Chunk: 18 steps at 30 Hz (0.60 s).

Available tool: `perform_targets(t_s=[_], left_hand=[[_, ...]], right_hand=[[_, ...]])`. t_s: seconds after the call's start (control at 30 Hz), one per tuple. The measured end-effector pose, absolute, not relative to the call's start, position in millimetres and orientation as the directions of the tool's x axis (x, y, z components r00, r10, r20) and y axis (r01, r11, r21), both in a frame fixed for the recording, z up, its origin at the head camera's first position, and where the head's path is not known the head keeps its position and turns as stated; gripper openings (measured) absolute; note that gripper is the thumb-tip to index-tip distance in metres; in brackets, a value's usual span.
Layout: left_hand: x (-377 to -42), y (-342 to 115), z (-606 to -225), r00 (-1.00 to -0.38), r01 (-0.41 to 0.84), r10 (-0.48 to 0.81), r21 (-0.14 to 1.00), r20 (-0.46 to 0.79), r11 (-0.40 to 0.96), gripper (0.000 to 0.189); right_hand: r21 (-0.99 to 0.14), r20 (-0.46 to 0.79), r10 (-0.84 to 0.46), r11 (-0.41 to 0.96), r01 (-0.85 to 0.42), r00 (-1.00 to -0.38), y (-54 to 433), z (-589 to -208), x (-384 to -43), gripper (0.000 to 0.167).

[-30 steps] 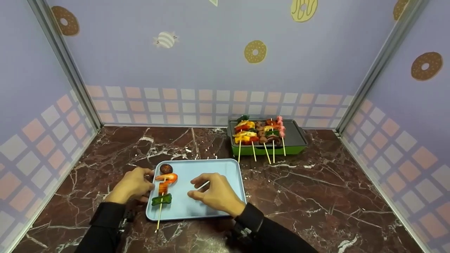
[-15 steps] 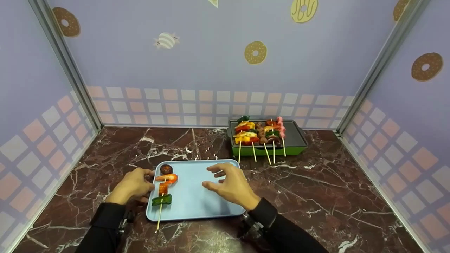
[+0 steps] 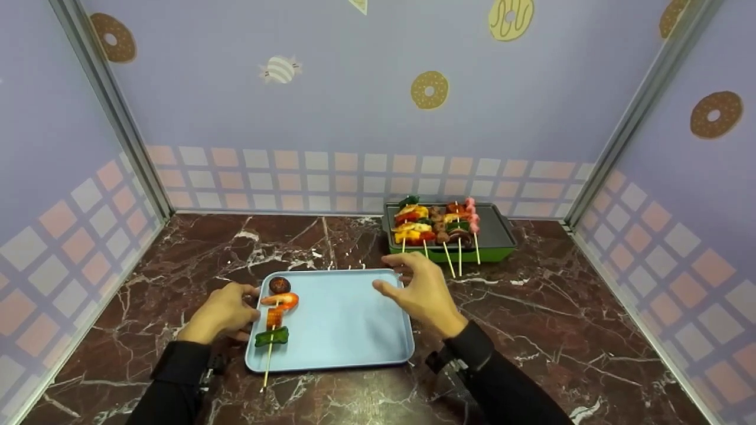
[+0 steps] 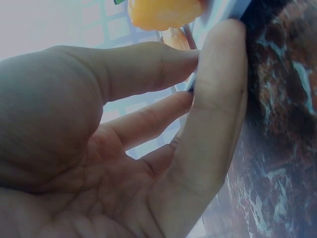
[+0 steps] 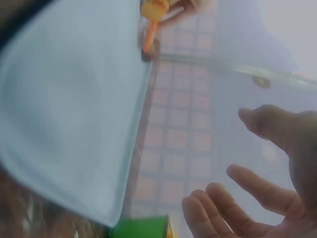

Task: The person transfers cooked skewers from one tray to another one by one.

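Observation:
My left hand (image 3: 221, 313) is at the left edge of a light blue tray (image 3: 339, 321), pinching its rim between thumb and fingers (image 4: 218, 99). Along the tray's left side lies a skewer (image 3: 273, 319) with a mushroom, shrimp, corn and green pepper; its stick pokes past the front rim. My right hand (image 3: 422, 292) hovers above the tray's back right corner, holding nothing, its thumb (image 5: 265, 121) and fingers spread apart. Behind it several loaded skewers (image 3: 443, 227) lie across a green grill (image 3: 493, 252) with a dark top, sticks towards me.
The tray sits on a dark red marbled tabletop (image 3: 531, 330). A purple patterned wall (image 3: 342, 118) closes off the back, and panels stand at both sides. The right part of the grill top (image 3: 493, 221) is bare.
My right hand has moved from over the middle of the tray to the right and back, towards the grill. My left hand, the tray and the skewers stay where they were.

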State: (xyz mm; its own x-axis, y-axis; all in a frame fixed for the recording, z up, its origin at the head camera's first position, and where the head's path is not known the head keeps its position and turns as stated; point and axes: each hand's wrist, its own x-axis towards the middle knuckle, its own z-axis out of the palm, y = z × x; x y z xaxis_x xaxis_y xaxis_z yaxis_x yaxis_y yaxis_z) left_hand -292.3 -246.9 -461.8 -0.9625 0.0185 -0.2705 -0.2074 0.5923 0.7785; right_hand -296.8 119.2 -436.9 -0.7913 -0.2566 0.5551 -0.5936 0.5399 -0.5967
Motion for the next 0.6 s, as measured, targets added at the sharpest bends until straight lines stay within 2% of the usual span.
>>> perform_targets(t_s=[0.3, 0.6], left_hand=[[-292.1, -247.8, -461.7, -0.964, -0.204, 0.015, 0.778, -0.264, 0.595, 0.053], [-291.8, -247.1, -460.3, -0.964, -0.191, 0.026, 0.760, -0.264, 0.621, 0.053]], right_hand=[[-0.577, 0.601, -0.177, 0.579, -0.576, -0.780, 154.5, -429.3, -309.7, 0.043], [-0.555, 0.611, -0.105, 0.649, -0.520, -0.785, 185.2, -429.8, -317.3, 0.045]])
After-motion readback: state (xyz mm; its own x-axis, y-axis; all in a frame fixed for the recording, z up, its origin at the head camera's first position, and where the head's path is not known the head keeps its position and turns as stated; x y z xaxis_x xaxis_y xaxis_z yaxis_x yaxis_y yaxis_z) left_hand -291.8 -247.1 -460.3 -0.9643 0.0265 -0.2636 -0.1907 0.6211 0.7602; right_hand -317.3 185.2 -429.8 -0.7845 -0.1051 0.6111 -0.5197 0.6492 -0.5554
